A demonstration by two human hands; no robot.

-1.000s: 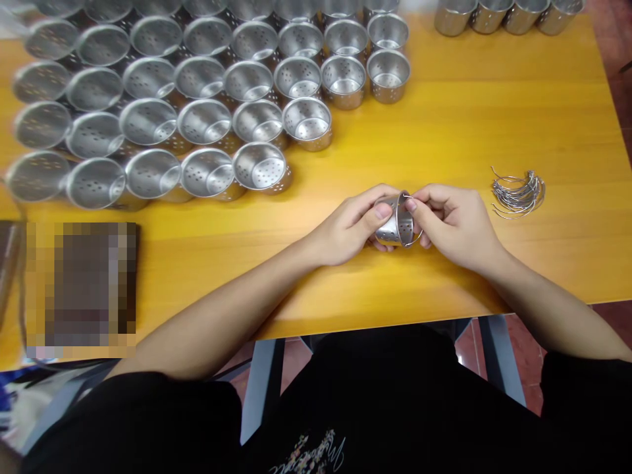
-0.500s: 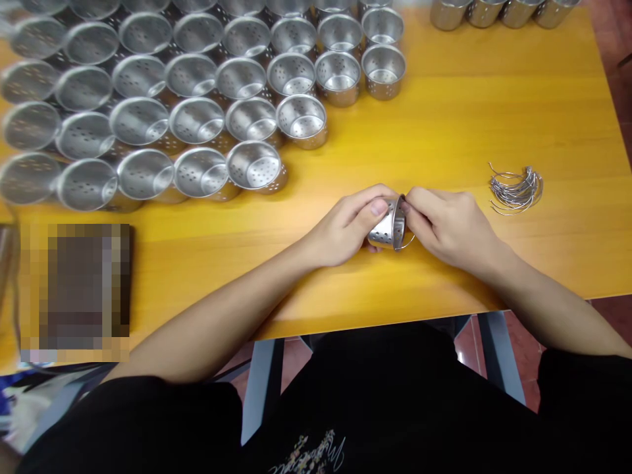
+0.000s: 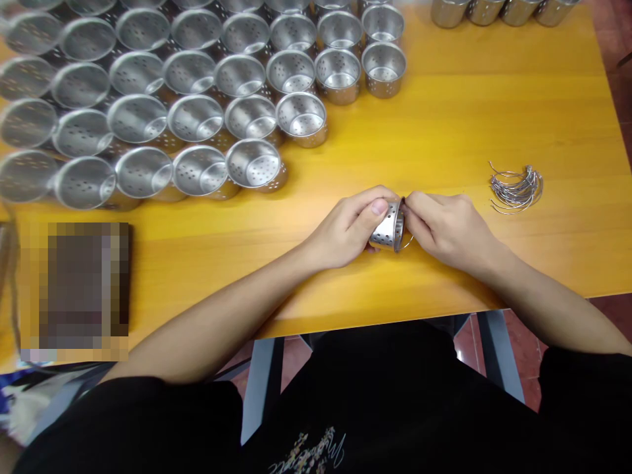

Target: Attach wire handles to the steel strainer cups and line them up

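Held cup silver, hole-dotted; wires silver; table yellow, grained; shirt black.

The hands partly hide the cup and wire handle.

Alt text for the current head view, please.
A person's left grip holds a perforated metal cup sideways, right grip at its rim, near a thin wire. Similar cups stand upper left on a yellow table; curved wires lie heaped at right.

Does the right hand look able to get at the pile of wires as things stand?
Probably yes: nothing seems to stand between the right hand and the pile of wires, though its fingertips are busy at the cup.
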